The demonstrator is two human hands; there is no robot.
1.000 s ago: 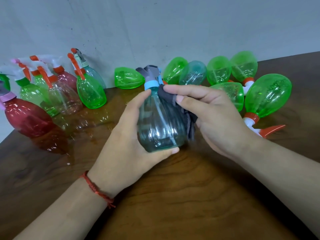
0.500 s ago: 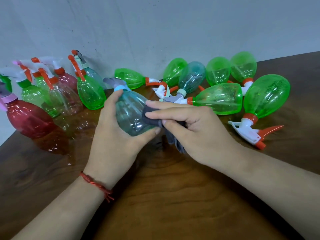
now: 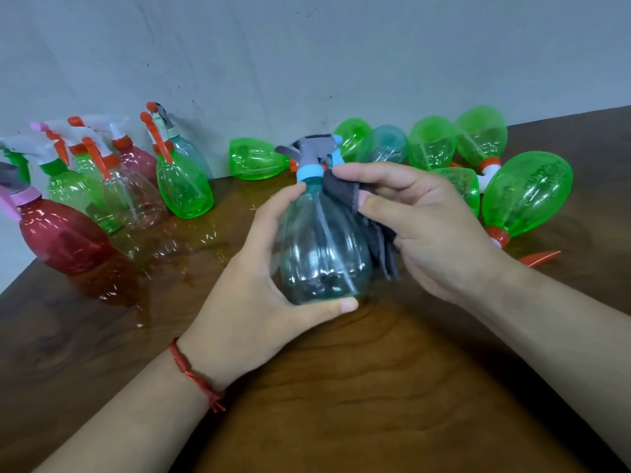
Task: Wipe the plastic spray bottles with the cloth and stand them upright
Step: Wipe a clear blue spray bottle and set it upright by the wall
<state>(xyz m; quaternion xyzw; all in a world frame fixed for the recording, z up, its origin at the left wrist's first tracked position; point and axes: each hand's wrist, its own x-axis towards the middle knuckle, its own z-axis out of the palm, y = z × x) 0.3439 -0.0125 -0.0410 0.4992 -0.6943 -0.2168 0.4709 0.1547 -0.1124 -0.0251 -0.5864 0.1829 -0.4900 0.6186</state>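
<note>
My left hand (image 3: 259, 298) grips a pale teal spray bottle (image 3: 321, 247) with a blue collar and grey trigger head, holding it upright just above the wooden table (image 3: 375, 387). My right hand (image 3: 426, 230) pinches a dark grey cloth (image 3: 362, 213) against the bottle's right shoulder, near the collar. Several green bottles (image 3: 526, 196) and one teal bottle (image 3: 384, 145) lie on their sides at the back right. Several bottles stand upright at the back left, among them a green one (image 3: 182, 186), a clear one (image 3: 136, 199) and a red one (image 3: 58, 233).
A grey wall (image 3: 307, 63) runs behind the table. The table's left edge cuts diagonally past the red bottle. An orange trigger (image 3: 539, 258) of a lying bottle pokes out beside my right wrist. Bare wood lies in front of my hands.
The teal bottle was tilted left half a second ago with the cloth on its lower body; now it is upright again, nearer the centre, and the cloth sits up at its shoulder.
</note>
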